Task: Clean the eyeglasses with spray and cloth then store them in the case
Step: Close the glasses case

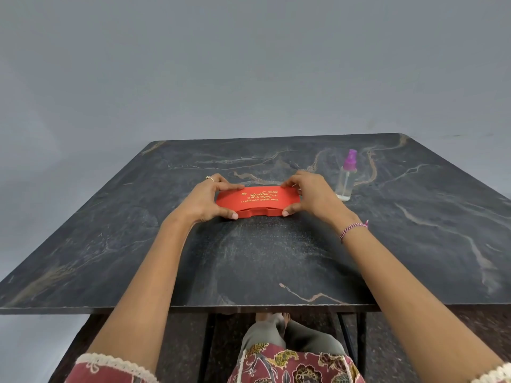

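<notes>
A red eyeglass case (258, 201) with gold lettering lies closed on the dark marble table (249, 258). My left hand (206, 199) grips its left end, thumb at the front edge and fingers over the back. My right hand (309, 194) grips the right end the same way. A clear spray bottle (347, 176) with a purple nozzle stands upright just right of my right hand. No eyeglasses or cloth are in view.
A plain grey wall rises behind the table. The table's front edge (193, 309) runs across the lower frame, with my lap and dark table legs below it.
</notes>
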Motion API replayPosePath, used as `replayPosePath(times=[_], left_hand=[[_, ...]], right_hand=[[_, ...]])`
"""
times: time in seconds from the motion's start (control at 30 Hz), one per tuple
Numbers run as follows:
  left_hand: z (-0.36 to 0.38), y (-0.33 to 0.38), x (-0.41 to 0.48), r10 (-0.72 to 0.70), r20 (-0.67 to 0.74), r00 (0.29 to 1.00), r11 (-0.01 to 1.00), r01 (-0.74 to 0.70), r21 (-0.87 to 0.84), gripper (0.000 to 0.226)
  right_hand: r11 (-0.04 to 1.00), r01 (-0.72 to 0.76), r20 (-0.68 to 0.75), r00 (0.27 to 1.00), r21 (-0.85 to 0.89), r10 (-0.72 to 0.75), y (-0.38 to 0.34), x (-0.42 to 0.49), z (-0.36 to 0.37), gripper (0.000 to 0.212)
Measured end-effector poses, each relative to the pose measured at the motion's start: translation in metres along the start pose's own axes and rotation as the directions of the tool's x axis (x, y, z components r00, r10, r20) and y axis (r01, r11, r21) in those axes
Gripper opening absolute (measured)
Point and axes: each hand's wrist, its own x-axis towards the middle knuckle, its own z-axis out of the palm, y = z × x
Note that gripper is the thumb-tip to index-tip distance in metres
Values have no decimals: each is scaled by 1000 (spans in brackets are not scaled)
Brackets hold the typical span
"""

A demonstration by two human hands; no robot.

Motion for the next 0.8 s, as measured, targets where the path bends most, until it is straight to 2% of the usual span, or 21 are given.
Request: replayPosePath(times=[0.1, 0.17, 0.3, 0.33, 0.57, 0.7, 0.8], left_hand=[[1, 3, -1, -45, 32, 998, 998, 46, -37, 63], [6, 9, -2, -41, -33, 999, 998, 39, -49, 56], [29, 15, -7, 95, -90, 991, 974, -74, 215, 49], [35, 14, -9, 114, -94, 989, 969, -90, 230, 49], [49, 12, -7, 75, -167, 983, 992, -57, 110, 46], [50, 12, -6, 34, -204, 978, 999, -31, 19, 45], [48, 13, -5, 35, -214, 976, 999, -27, 39, 46]], right_hand=[[1000, -14, 15, 1000, -10, 14, -2, 0, -4, 70], [998, 0, 29, 1000, -55, 2, -5, -2, -5, 69], [977, 78, 60, 996, -198, -68, -18, -14, 9, 58], [974, 106, 59, 994, -199, -97, -21, -18, 13, 58], [989, 93, -75, 992, -117, -102, -21, -12, 25, 45], [997, 44, -172, 985, 59, -33, -18, -10, 31, 43], [991, 41, -232, 973, 129, -10, -15, -8, 35, 40]])
